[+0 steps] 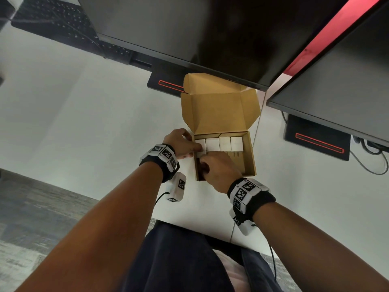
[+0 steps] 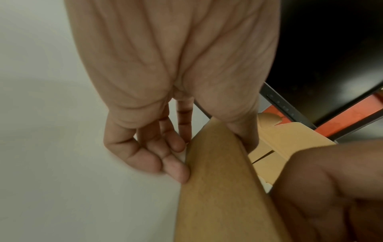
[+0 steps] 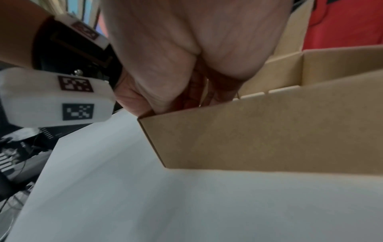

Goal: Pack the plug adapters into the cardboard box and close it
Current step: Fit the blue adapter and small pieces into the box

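No legible txt; only coded squares on wrist bands (image 1: 245, 193).

The cardboard box (image 1: 250, 157) is plain brown corrugated card, matt and faintly grainy on its outer wall. The plug adapters (image 1: 224, 143) in it look like smooth white plastic with a soft sheen. The desk (image 1: 84, 123) is a smooth, matt white surface. The monitors (image 1: 189, 28) at the far side have dark, slightly glossy screens. The wrist straps (image 1: 263, 200) look like black cloth.
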Available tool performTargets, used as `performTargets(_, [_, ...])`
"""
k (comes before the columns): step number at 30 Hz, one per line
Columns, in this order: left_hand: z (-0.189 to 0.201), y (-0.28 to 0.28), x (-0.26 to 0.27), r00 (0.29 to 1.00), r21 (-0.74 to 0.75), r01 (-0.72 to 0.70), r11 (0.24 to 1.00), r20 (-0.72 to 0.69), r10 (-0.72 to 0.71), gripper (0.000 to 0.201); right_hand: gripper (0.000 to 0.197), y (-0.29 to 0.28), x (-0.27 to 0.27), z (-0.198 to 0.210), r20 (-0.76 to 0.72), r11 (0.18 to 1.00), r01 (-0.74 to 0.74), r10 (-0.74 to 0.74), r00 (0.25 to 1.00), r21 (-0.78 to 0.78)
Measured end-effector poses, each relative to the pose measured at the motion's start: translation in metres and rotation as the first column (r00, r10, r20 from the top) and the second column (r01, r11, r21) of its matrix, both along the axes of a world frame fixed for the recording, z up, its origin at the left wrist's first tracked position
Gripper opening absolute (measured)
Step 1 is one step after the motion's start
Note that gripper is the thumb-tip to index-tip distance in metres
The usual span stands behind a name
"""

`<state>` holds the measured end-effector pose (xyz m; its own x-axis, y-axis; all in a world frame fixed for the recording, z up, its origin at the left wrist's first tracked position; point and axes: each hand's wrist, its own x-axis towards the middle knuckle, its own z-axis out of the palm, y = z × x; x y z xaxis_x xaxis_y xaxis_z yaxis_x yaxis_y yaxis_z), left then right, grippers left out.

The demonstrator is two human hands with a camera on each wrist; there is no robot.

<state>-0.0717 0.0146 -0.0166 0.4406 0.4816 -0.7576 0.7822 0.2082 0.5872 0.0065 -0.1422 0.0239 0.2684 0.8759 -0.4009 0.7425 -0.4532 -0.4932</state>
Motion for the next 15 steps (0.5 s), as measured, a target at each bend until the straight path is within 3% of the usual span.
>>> performTargets(5, [0.0, 0.0, 0.0, 1.0, 0.007, 0.01, 1.0, -0.002, -0.01, 0.042, 0.011, -0.009, -0.001, -0.008, -0.019, 0.999, 0.007, -0.007, 1.0, 0.041])
performTargets(8, [0.001, -0.001, 0.0, 1.0, 0.021, 0.009, 1.0, -0.006, -0.009, 0.042, 0.005, -0.01, 0.0, -0.007, -0.095, 0.998, 0.057, -0.054, 0.994, 0.021])
performTargets(15, [0.001, -0.003, 0.001, 1.0, 0.039, 0.001, 0.999, -0.028, 0.0, 0.045, 0.041, -0.015, 0.001, 0.002, -0.189, 0.996, -0.012, -0.005, 0.982, -0.09])
